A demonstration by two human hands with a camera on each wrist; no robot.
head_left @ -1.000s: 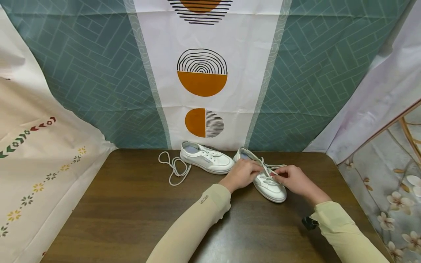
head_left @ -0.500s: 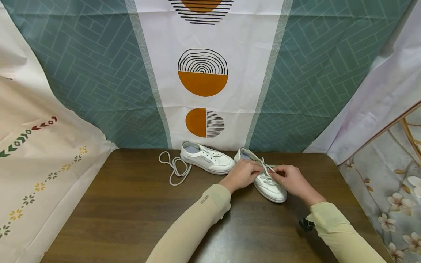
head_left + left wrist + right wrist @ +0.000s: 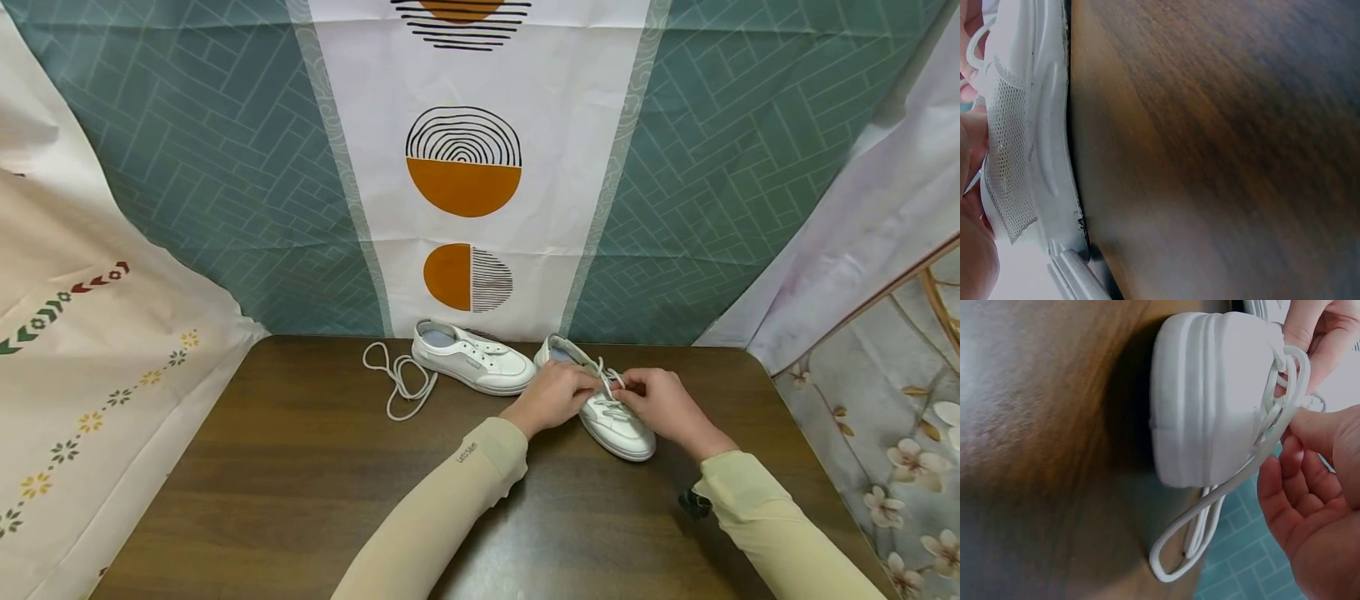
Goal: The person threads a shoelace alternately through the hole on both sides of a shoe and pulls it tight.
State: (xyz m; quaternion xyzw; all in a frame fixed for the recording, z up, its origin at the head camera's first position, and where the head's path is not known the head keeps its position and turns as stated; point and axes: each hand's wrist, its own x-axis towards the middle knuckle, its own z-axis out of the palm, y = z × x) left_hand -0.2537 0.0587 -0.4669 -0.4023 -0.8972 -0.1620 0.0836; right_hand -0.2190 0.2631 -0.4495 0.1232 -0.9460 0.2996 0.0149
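Two white lace-up shoes are at the table's far edge. On the right-hand shoe, toe toward me, my left hand grips the upper beside the lacing. That shoe's mesh side lies by my left fingers in the left wrist view. My right hand pinches the white shoelace at the eyelets, thumb and forefinger close together, other fingers curled. A long loop of lace hangs past the shoe's side in the right wrist view. Exactly where the lace passes through the eyelets is hidden by the fingers.
The other white shoe sits left of the held one, with no lace seen across its eyelets. A loose white lace lies coiled beside it on the brown wooden table. A patterned cloth hangs behind the table.
My right hand has shifted slightly left and up, closer to my left hand at the lacing. My left hand and both shoes have stayed in place.
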